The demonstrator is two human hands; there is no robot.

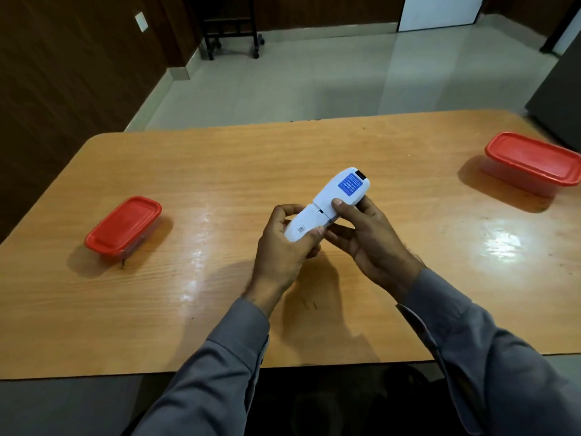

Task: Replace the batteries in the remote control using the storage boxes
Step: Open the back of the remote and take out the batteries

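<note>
A white remote control (341, 191) is held back side up above the middle of the table, with a blue label near its far end. My left hand (283, 250) grips its near end, thumb on the battery cover (303, 226). My right hand (371, 237) holds the remote's middle from the right, thumb pressing on top just beyond the cover seam. A storage box with a red lid (124, 226) stands on the left of the table. A second box with a red lid (531, 162) stands at the far right. Both lids are on.
The wooden table (220, 303) has a front edge close to me and rounded far corners. Beyond it are a tiled floor, dark wood wall panels on the left and a black wheeled stand (232, 29) at the back.
</note>
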